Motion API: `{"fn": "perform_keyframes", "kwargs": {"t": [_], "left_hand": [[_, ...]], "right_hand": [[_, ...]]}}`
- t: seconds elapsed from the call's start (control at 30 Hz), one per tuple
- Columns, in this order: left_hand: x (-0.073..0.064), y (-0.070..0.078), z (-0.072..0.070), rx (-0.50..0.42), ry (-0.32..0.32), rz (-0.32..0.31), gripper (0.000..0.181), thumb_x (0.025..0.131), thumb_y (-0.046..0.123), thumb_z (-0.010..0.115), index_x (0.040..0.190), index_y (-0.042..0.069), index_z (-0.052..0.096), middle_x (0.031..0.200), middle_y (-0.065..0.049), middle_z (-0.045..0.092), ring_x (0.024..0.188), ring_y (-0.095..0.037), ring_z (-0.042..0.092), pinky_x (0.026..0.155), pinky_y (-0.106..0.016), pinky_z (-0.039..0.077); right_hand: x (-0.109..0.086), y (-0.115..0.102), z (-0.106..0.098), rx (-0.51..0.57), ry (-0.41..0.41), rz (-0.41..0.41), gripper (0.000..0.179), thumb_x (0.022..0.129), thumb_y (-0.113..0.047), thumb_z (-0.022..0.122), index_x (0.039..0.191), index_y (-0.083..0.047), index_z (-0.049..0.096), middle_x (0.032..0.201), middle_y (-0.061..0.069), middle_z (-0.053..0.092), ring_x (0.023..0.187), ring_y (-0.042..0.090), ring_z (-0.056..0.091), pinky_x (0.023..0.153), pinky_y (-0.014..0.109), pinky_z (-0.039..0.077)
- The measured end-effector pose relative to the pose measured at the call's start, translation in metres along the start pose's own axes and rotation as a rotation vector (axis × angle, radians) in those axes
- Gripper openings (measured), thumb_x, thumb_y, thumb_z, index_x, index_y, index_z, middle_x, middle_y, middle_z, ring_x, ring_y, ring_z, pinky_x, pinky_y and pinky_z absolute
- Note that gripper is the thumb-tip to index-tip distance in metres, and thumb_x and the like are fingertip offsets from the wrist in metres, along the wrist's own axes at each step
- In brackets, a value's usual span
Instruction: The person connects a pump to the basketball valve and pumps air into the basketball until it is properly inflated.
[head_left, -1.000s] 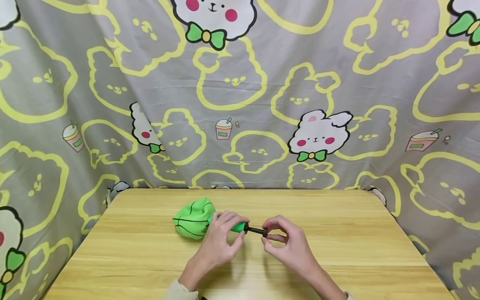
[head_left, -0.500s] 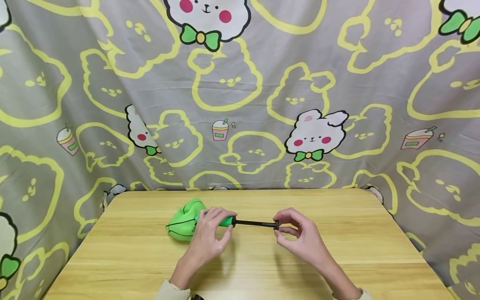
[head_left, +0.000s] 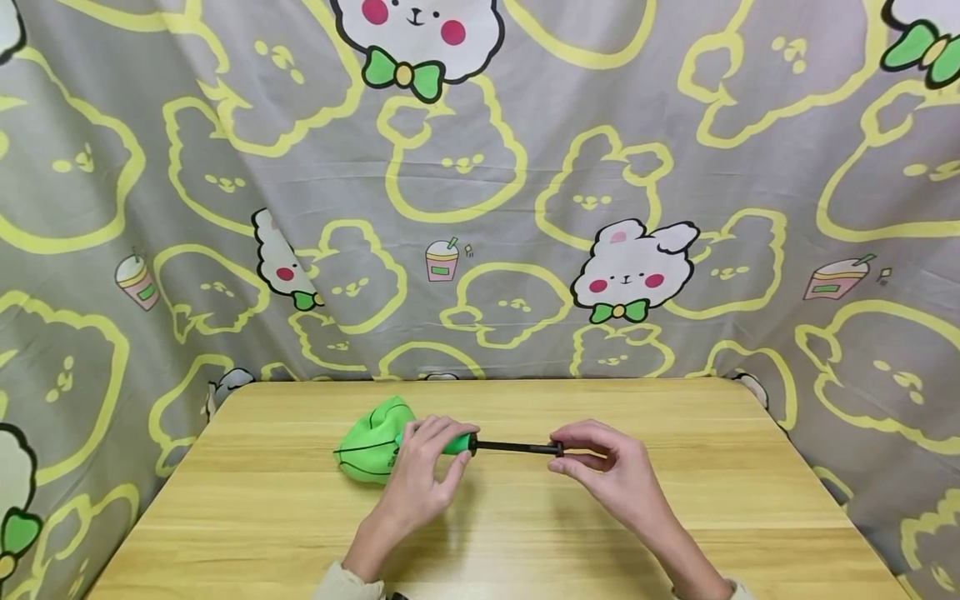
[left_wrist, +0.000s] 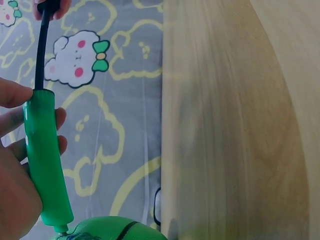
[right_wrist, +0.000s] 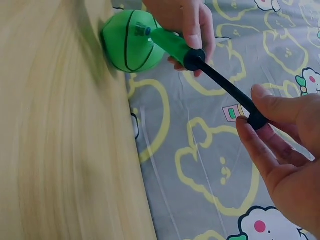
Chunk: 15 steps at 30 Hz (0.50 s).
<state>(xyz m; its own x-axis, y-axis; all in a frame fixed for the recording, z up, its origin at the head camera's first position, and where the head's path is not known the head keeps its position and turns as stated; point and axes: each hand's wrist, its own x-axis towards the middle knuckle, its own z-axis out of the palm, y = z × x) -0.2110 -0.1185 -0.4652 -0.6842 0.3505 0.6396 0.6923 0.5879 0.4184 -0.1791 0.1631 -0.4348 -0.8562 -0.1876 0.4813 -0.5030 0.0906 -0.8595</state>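
A second ago only a short length of the black pump rod (head_left: pixel 517 447) stood out of the barrel; now you have a long stretch of it drawn out. Against half a second ago its length looks about the same, so I judge you are at or near the outer end of a pull, with the rod set for a push back in.

Your left hand (head_left: pixel 423 467) is wrapped round the green pump barrel (left_wrist: pixel 47 160), its thumb near the black collar (right_wrist: pixel 194 59). Your right hand (head_left: pixel 618 467), at 3 o'clock from the left and well apart from it, pinches the black pump handle (right_wrist: pixel 257 120) between thumb and fingers. The rod runs almost level between the two.

The green toy basketball (head_left: pixel 367 454) lies on the wooden table (head_left: pixel 750 467), at about 10 o'clock from your left hand. In the left wrist view the barrel's short nozzle (left_wrist: pixel 61 229) meets the ball; how deep it sits, you cannot tell from here. The ball is creased and caved in along its top in the head view, though the side facing your right wrist camera looks rounder. That slackness suggests plenty of pumping remains. Steady the barrel in line with the rod: a sideways push, I'd judge, could bend the rod or work the nozzle loose.
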Motion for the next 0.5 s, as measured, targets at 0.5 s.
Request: {"fn": "perform_keyframes", "kwargs": {"t": [0.5], "left_hand": [[-0.001,0.011,0.008,-0.013,-0.029,-0.001,0.029,0.091,0.018,0.07,0.12,0.014,0.072,0.116,0.003,0.07,0.11,-0.013,0.06,0.099,-0.046,0.037]], "right_hand": [[-0.004,0.011,0.024,0.042,0.051,-0.134,0.03,0.078,0.011,0.081,0.106,0.003,0.076,0.099,0.022,0.071,0.087,0.027,0.074,0.072,0.038,0.06]]}}
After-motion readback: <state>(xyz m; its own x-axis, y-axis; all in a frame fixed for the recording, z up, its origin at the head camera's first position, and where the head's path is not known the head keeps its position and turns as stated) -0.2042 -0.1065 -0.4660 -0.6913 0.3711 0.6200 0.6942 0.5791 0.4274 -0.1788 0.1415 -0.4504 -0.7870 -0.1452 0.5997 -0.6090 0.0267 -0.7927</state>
